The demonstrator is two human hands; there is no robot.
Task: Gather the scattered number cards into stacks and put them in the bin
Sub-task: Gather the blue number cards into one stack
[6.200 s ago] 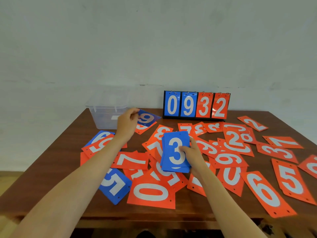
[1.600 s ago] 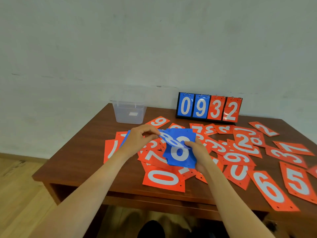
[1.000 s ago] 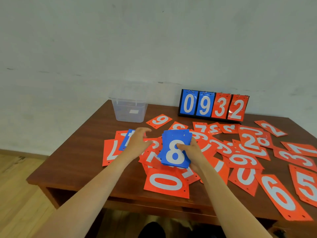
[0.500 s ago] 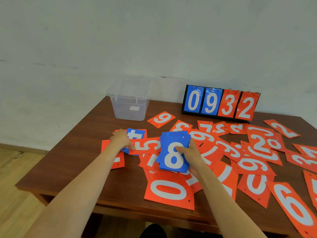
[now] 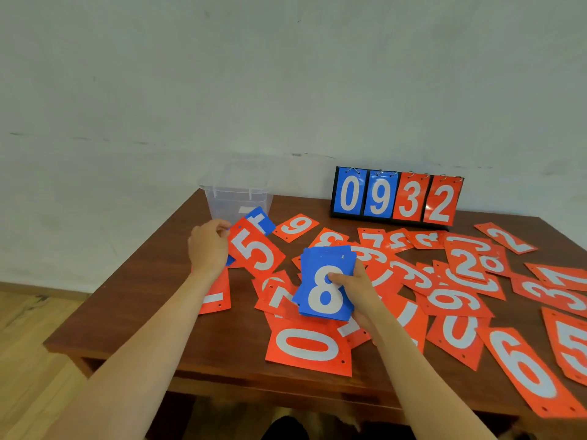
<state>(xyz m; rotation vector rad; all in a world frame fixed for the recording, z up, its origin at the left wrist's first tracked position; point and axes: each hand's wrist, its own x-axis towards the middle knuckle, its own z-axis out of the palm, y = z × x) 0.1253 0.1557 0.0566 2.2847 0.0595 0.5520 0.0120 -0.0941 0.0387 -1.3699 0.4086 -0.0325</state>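
Blue stack (image 5: 324, 260): one; held cards (image 5: 254, 249): two

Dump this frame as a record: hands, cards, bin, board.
left hand: grips red 5, blue card behind it
right hand: holds blue stack, 8 on top, thumb on the 8
bin: clear, far left of table, no cards seen inside
board: upright at rear, reads 0932
loose cards: many, red, overlapping, mostly centre and right
stage: gathering; no stack in bin yet
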